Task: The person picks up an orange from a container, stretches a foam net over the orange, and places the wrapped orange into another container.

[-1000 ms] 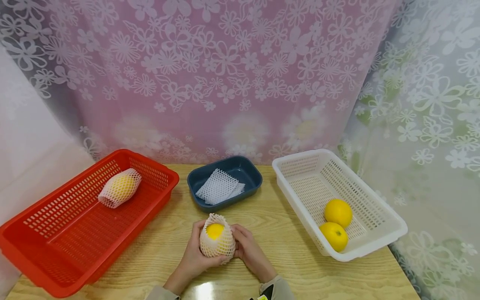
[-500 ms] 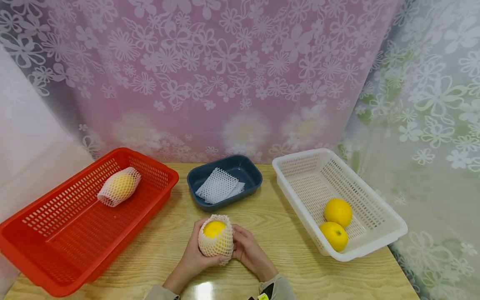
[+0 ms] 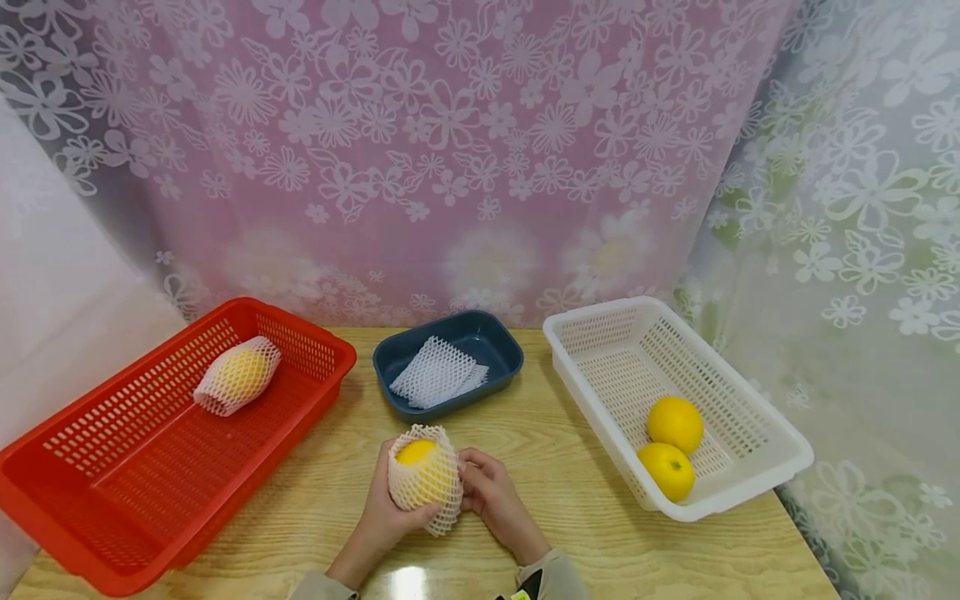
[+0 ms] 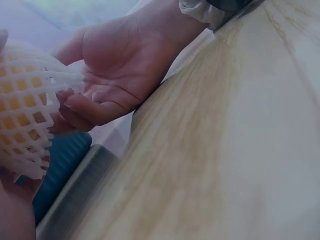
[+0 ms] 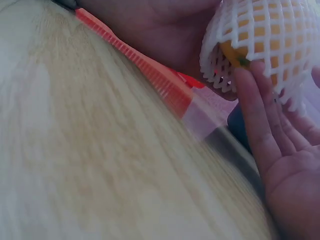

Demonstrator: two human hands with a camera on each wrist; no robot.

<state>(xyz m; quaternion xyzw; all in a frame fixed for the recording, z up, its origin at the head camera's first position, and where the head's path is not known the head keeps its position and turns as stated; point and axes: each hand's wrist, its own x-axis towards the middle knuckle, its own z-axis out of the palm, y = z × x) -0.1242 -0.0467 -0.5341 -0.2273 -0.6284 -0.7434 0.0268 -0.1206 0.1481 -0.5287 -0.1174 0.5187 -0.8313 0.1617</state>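
An orange [image 3: 416,452] sits inside a white foam net sleeve [image 3: 426,492], its top showing through the sleeve's open end. My left hand [image 3: 388,510] grips the sleeved fruit from the left, thumb across the front. At the sleeve's right-hand end, my right hand [image 3: 497,504] pinches the net's edge. The left wrist view has the net [image 4: 25,100] stretched toward the right hand [image 4: 125,60]. From the right wrist, fingertips [image 5: 245,80] lie at the net's opening, against the orange [image 5: 231,52] near its green stem spot.
To the left stands a red basket [image 3: 300,433] with one sleeved orange [image 3: 238,375]. A blue tray [image 3: 495,350] behind my hands holds folded foam nets [image 3: 435,372]. Two oranges [image 3: 676,424] lie in the white basket [image 3: 757,417] at the right, on the wooden table [image 3: 585,542].
The sleeved orange has shifted slightly left and turned in my left hand. The net's lower right end now extends further toward my right hand. Baskets and tray stay put.
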